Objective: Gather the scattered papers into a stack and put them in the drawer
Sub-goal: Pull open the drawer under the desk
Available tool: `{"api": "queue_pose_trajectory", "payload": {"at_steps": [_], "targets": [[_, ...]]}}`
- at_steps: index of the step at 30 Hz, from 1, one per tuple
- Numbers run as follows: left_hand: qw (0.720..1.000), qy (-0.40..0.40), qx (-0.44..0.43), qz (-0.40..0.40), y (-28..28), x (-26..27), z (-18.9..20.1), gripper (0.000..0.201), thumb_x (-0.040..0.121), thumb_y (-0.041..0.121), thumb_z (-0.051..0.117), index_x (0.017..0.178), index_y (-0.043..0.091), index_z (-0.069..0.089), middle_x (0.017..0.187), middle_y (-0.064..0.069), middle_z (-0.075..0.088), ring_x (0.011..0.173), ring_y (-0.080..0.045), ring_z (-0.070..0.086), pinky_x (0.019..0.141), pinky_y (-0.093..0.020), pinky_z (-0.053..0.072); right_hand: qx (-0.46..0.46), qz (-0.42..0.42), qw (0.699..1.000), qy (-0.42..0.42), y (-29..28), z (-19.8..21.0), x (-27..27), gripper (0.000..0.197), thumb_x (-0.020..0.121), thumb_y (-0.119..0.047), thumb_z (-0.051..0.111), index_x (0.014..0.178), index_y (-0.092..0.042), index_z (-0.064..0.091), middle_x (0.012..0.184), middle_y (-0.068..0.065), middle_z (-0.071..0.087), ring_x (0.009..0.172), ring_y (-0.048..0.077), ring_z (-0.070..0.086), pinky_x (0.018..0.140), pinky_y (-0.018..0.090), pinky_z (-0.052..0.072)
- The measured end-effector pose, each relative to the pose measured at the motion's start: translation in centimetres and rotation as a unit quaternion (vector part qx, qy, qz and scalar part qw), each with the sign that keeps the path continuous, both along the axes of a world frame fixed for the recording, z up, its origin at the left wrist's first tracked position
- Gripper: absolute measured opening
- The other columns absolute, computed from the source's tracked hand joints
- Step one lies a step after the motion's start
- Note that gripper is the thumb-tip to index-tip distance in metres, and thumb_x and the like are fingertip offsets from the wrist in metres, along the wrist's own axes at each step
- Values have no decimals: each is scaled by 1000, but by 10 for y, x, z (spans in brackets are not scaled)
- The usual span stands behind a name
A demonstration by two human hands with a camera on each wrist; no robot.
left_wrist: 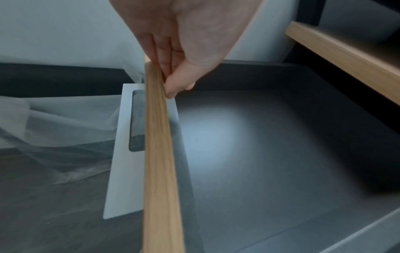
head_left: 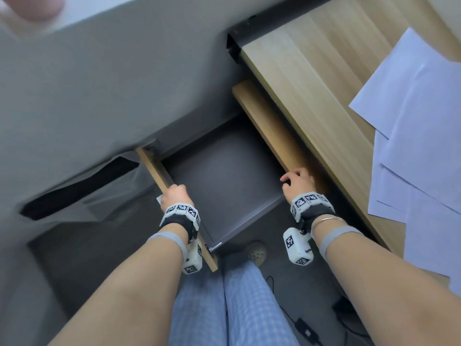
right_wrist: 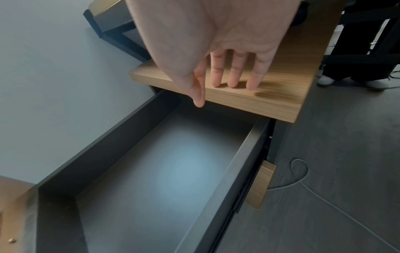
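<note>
The drawer (head_left: pixel 224 176) stands pulled out below the wooden desk (head_left: pixel 311 78), its grey inside (left_wrist: pixel 259 154) (right_wrist: pixel 162 179) bare. My left hand (head_left: pixel 172 196) (left_wrist: pixel 171 80) pinches the top edge of the wooden drawer front (head_left: pixel 154 168) (left_wrist: pixel 160 154), thumb inside, fingers outside. A white handle plate (left_wrist: pixel 125 154) sits on the front's outer face. My right hand (head_left: pixel 295 179) (right_wrist: pixel 227 82) rests with straight fingers on the wooden board (head_left: pixel 269 128) (right_wrist: pixel 270 102) above the drawer's back. Several white papers (head_left: pixel 411 121) lie spread and overlapping on the desk at right.
A translucent plastic sheet (head_left: pixel 112 191) (left_wrist: pixel 54 119) hangs left of the drawer front. My legs in blue checked trousers (head_left: pixel 237 308) are below, beside a slipper (head_left: pixel 255 252). Cables and an adapter (head_left: pixel 306 330) lie on the dark floor. Another person's legs (right_wrist: pixel 357 51) stand behind the desk.
</note>
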State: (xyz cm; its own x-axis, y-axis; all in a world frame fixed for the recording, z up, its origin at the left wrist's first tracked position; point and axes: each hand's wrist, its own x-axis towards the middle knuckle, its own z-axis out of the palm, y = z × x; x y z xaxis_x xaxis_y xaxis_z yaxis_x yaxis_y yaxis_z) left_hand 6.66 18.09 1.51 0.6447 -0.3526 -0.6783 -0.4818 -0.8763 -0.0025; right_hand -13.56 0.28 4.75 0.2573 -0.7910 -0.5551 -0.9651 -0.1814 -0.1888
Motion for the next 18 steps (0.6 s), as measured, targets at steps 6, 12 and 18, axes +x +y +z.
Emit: {"api": "queue_pose_trajectory", "payload": {"at_steps": [6, 12, 18], "targets": [[1000, -1, 1, 15, 14, 2, -2, 29, 82, -4, 48, 107, 5, 59, 116, -12, 55, 112, -34, 54, 87, -37, 48, -1, 4, 1000, 2, 2, 0, 1, 23, 90, -11, 48, 102, -20, 64, 134, -1, 39, 124, 21, 36, 95, 32, 39], [1000, 15, 21, -10, 10, 5, 2, 31, 81, -1, 50, 110, 6, 59, 118, -12, 55, 113, -32, 55, 89, -35, 47, 1, -11, 1000, 2, 4, 1, 5, 21, 90, -10, 48, 100, -21, 63, 133, -1, 38, 123, 21, 37, 93, 31, 40], [997, 58, 45, -17, -10, 11, 17, 33, 80, 3, 54, 113, 6, 58, 119, -13, 56, 111, -32, 57, 86, -37, 48, 13, -15, 1000, 3, 5, 8, 3, 25, 90, -10, 47, 106, -22, 62, 135, -2, 38, 125, 21, 37, 88, 28, 37]]}}
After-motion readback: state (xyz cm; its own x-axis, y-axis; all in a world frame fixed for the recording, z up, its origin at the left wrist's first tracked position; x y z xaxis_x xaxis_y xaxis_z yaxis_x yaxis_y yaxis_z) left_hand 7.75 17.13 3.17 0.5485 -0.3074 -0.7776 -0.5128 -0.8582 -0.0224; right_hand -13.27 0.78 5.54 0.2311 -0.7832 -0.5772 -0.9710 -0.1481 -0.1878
